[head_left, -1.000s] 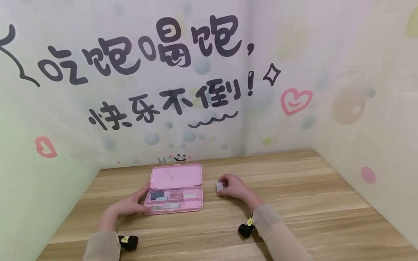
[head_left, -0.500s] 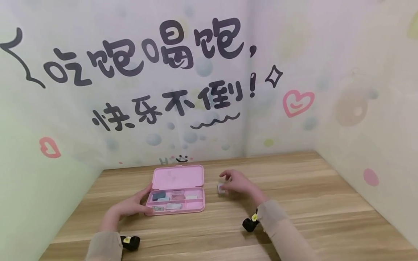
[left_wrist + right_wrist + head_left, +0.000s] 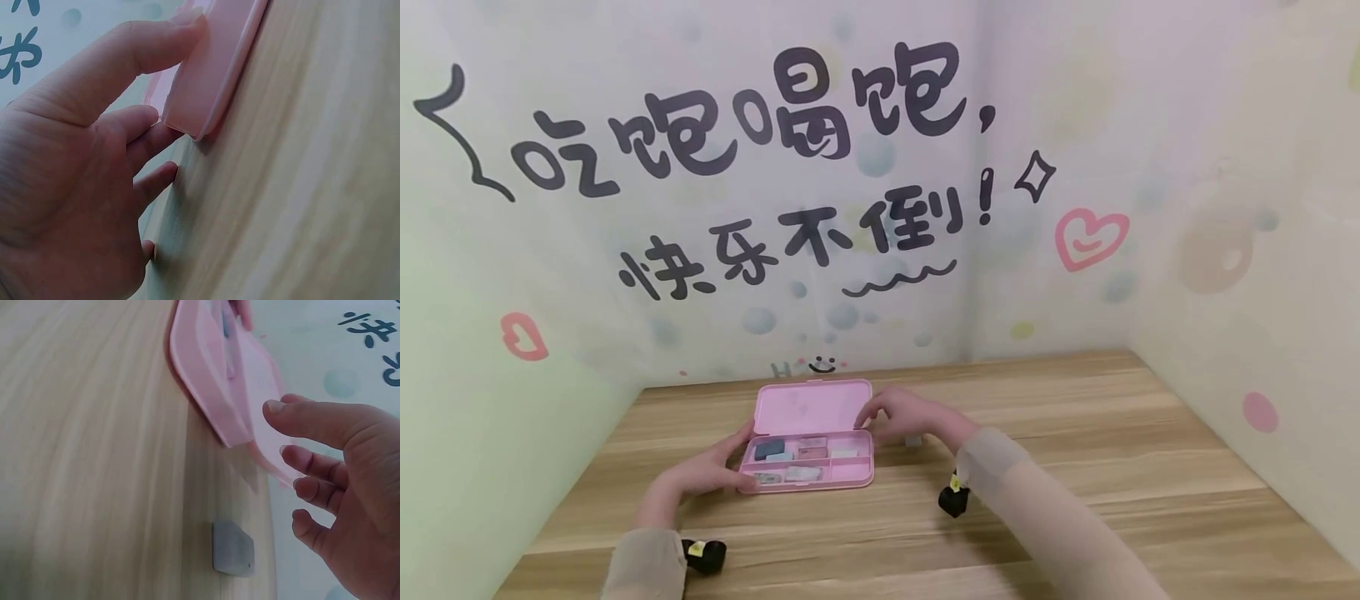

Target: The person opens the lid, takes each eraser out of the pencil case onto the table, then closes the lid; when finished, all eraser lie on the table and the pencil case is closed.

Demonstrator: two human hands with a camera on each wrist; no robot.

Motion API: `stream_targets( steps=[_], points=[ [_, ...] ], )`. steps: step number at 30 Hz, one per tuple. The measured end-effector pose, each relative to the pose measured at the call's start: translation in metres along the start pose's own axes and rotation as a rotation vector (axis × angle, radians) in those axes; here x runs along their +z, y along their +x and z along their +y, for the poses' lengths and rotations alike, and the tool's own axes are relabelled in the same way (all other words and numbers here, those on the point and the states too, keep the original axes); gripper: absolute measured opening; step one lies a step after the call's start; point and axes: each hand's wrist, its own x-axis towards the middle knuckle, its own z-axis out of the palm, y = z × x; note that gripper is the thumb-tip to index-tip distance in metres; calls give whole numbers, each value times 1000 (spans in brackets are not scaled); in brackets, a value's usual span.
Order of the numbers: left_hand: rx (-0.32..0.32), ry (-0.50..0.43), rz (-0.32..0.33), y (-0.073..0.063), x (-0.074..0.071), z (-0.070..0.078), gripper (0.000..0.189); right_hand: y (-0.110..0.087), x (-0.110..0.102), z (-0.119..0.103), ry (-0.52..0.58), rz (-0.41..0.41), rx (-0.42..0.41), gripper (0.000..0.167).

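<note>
A pink plastic case (image 3: 852, 471) lies on the table with its lid (image 3: 812, 407) raised at the back. Several small eraser-like blocks, dark, white and pinkish, sit in its compartments; the front right compartment is bare pink. My left hand (image 3: 700, 472) holds the case's left end, thumb (image 3: 169, 44) on its front side and fingertips at the back. My right hand (image 3: 910, 414) hovers by the right end near the hinge, its fingers (image 3: 315, 465) loosely bent with nothing between them. A pale grey block (image 3: 233, 550) rests on the table behind that hand, mostly covered by it in the head view.
The wood-grained table (image 3: 1037, 500) runs back to a printed wall sheet (image 3: 925, 292) with large dark characters. Side walls close it in at left and right. A black wrist camera (image 3: 953, 500) hangs below the right sleeve, another camera (image 3: 706, 557) at the left.
My right hand has let go of the pale grey block, leaving it on the table, and moved left to the case's right end. My left hand stays on the case.
</note>
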Motion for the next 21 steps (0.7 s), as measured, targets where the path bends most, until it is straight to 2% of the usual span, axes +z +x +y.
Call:
stream_targets(
  steps=[7,12,15,21],
  points=[
    [2,-16,1,-1,-1,1,113,15,5,-10,-23,-56,-23,31],
    [2,-25,2,0,-1,1,113,19,6,-16,-120,-76,-52,32],
    [-6,-28,0,1,-1,-1,113,21,7,-19,-152,-103,-44,36],
    [-8,-12,-7,1,-1,-2,113,24,11,-22,-137,-141,-1,45]
  ],
)
